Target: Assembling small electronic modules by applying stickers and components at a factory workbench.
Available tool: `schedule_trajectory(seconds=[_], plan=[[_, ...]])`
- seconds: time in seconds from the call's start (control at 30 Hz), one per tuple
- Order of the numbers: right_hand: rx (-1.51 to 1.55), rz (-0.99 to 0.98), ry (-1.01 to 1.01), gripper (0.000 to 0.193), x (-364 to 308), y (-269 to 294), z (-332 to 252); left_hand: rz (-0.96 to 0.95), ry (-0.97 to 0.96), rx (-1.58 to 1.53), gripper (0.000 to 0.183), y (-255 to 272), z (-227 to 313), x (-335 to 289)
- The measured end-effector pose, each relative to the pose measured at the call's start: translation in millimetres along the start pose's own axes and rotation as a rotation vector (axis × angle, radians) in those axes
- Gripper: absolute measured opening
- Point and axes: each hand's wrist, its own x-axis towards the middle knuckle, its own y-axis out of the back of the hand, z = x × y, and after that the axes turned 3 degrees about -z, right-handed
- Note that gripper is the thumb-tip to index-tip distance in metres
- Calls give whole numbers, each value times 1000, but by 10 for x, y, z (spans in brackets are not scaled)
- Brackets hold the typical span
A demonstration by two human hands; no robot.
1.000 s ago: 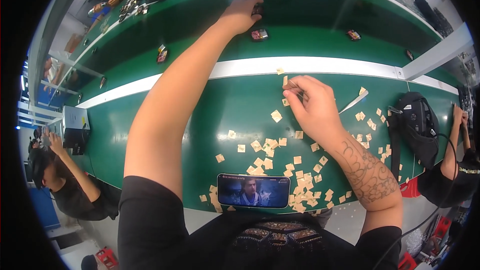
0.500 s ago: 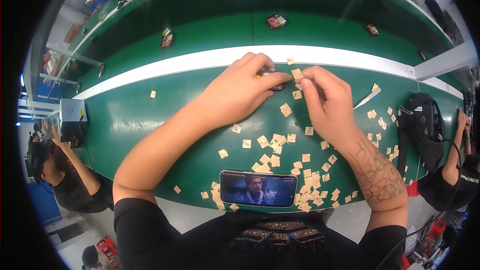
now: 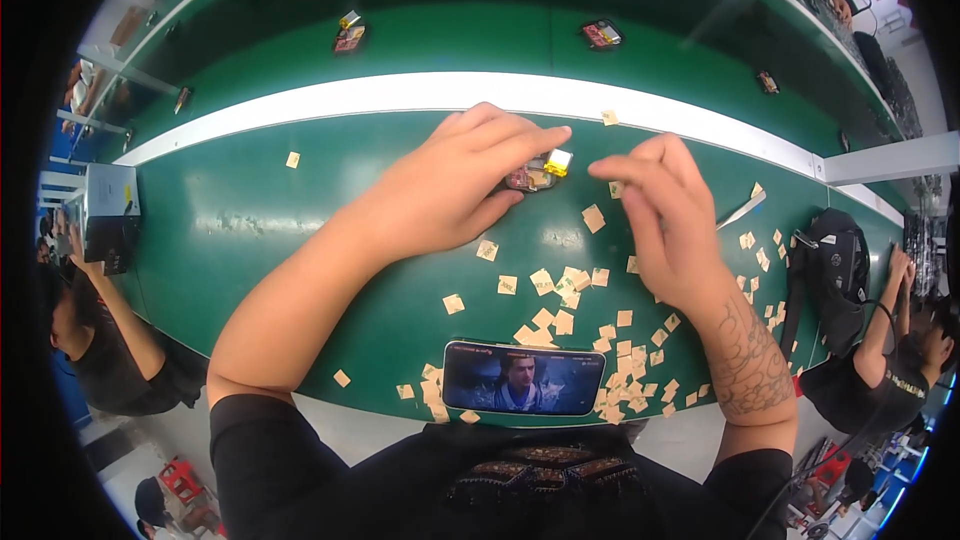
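Near the white ledge, my left hand (image 3: 450, 180) holds a small dark device with a red circuit board (image 3: 520, 178), its thumb along the near edge and its index finger stretched over the far side. A silver and yellow battery (image 3: 558, 162) sticks up at the device's right side. A tan patch (image 3: 541, 180) shows on the board. Just to the right, my right hand (image 3: 670, 215) hovers with index finger and thumb apart, and nothing shows between them. A loose tan adhesive square (image 3: 594, 218) lies on the green table below the gap between the hands.
Several tan squares (image 3: 625, 365) are scattered around a phone (image 3: 524, 378) playing a video at the near edge. A white strip (image 3: 742, 210) and a black bag (image 3: 835, 255) lie to the right. Beyond the white ledge (image 3: 400, 95), similar devices (image 3: 602, 35) rest on green. People sit at both sides.
The tan square pinched in my right hand has left its fingers, which have opened. My left hand has uncovered more of the device and battery. The whole view has shifted slightly.
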Motion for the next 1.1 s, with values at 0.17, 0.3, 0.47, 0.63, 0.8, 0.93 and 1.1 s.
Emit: schedule_trajectory(seconds=[0.17, 0.3, 0.47, 0.63, 0.8, 0.93, 1.1], plan=[[-84, -205, 58, 38, -29, -29, -125, -20, 37, -156, 82, -67, 189, -20], [-232, -218, 91, 35, -45, 23, -134, -4, 96, -184, 83, -161, 316, -64], [-404, -272, 61, 32, -87, 68, -198, 21, 136, -186, 78, -178, 357, -62], [-552, -323, 92, 29, -52, 9, -308, 19, 98, -146, 77, -226, 414, -81], [-428, -252, 10, 22, -53, -41, -254, 53, 36, -29, 74, -184, 447, -42], [-10, -190, -131, 14, -51, -58, -73, 84, 94, -107, 71, -235, 406, -54], [257, -17, -267, 19, -58, -52, 79, 65, 127, -118, 69, -206, 394, -55]])
